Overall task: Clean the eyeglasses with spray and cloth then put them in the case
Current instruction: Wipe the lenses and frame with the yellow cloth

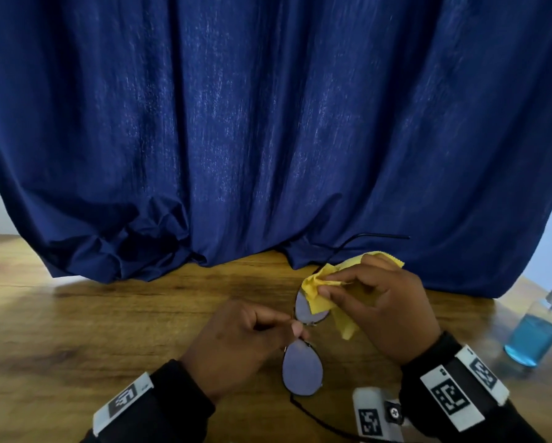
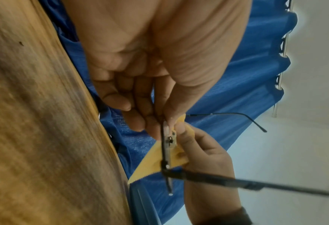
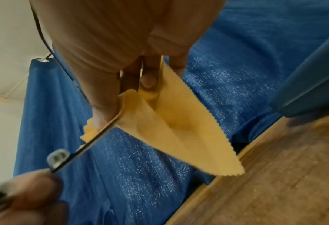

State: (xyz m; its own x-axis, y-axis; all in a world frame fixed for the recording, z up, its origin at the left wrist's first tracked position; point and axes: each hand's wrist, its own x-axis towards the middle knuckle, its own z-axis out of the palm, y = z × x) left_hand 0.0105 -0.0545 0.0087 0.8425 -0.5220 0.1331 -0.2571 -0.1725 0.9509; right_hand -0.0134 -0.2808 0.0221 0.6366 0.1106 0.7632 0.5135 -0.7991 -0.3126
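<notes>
A pair of thin black-framed eyeglasses [image 1: 302,367] with teardrop lenses hangs above the wooden table [image 1: 76,330], one lens nearer me, the other farther. My left hand [image 1: 287,324] pinches the frame at the bridge between the lenses. My right hand [image 1: 335,287] pinches a yellow cloth [image 1: 316,290] folded over the far lens [image 1: 303,310]. In the left wrist view the frame [image 2: 166,146] shows edge-on with the cloth [image 2: 150,164] wrapped around it. The right wrist view shows the cloth [image 3: 171,121] hanging from my fingers. A clear spray bottle [image 1: 536,330] of blue liquid stands at the right.
A dark blue curtain [image 1: 268,123] hangs along the table's far edge, bunching on the wood. One temple arm [image 1: 380,236] of the glasses juts out in front of it. A white tagged device [image 1: 376,414] lies on the table near my right wrist.
</notes>
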